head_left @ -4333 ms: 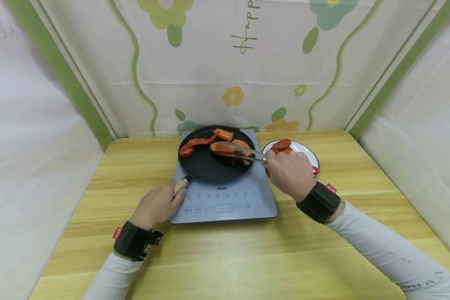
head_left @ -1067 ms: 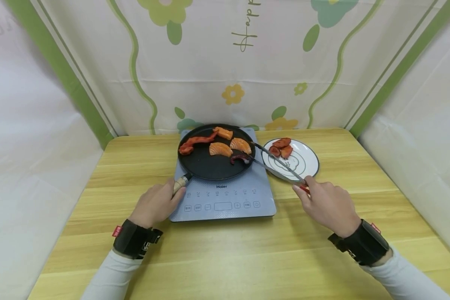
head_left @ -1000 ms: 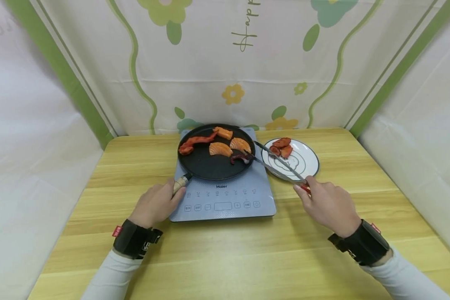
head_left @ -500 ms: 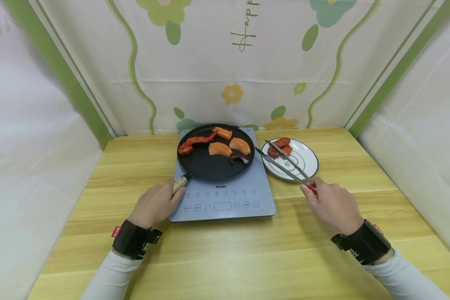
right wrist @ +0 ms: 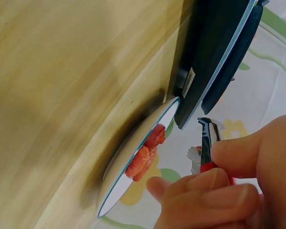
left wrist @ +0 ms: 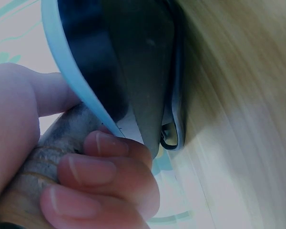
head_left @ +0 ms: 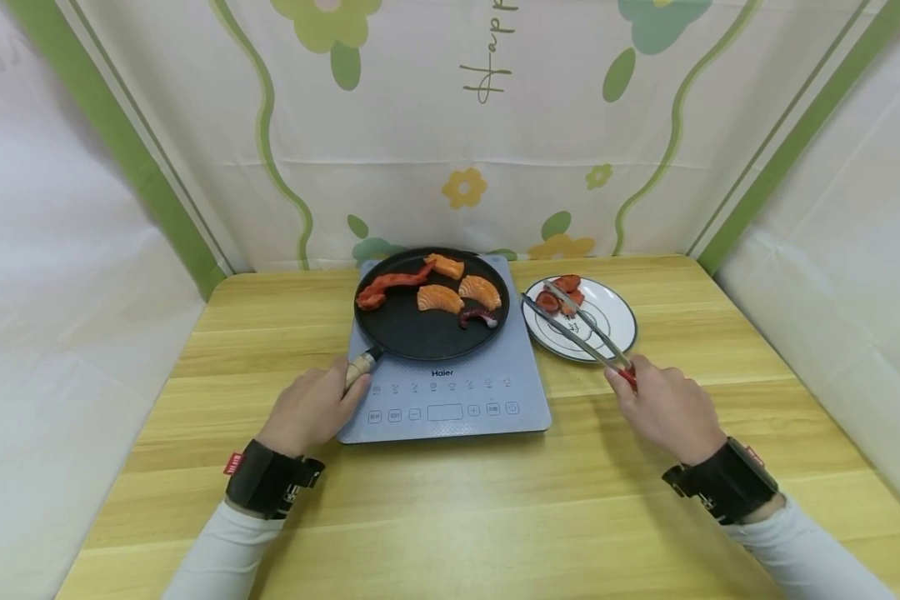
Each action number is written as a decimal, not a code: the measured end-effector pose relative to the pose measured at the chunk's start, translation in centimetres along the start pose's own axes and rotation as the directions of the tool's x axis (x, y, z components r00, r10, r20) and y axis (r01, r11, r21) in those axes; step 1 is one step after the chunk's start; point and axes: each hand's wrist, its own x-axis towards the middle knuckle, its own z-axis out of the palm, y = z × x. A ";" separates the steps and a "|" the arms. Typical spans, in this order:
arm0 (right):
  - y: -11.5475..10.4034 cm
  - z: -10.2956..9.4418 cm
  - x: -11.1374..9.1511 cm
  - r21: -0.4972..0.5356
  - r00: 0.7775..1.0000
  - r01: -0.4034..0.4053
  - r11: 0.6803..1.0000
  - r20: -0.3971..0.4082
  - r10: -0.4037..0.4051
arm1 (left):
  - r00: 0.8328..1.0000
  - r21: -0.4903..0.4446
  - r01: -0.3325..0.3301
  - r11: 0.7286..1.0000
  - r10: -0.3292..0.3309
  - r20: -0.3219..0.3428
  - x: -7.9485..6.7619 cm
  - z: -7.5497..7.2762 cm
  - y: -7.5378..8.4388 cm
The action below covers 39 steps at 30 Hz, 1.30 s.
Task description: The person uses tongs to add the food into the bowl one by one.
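My left hand grips the wooden handle of a black frying pan. In the left wrist view, its fingers curl round that handle. Inside the pan lie a long red meat strip, an orange chunk, two salmon slices and a small dark-red octopus tentacle. My right hand holds metal tongs with red grips. The tongs' arms are spread over a white plate, tips near several reddish food pieces; whether they touch is unclear.
Beneath the pan is a grey-blue Haier induction cooker with touch controls. The plate stands close by its right side on a wooden table. A flower-print curtain rises behind the table's back edge.
Earlier the tongs held a salmon slice over the pan; that slice now lies in the pan. My right hand has drawn back rightward, and the tongs have swung over the plate. My left hand stays put.
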 end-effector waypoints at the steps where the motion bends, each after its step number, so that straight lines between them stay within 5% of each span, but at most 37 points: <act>1: 0.1 0.1 0.1 0.001 1.000 -0.002 1.000 -0.001 0.002 | 1.000 -0.002 0.001 1.000 -0.001 0.001 0.0 0.0 0.0; 39: 0.9 -2.0 3.9 -0.036 0.986 0.001 0.999 0.170 0.005 | 1.000 0.000 0.002 1.000 -0.002 -0.010 -0.1 0.1 0.0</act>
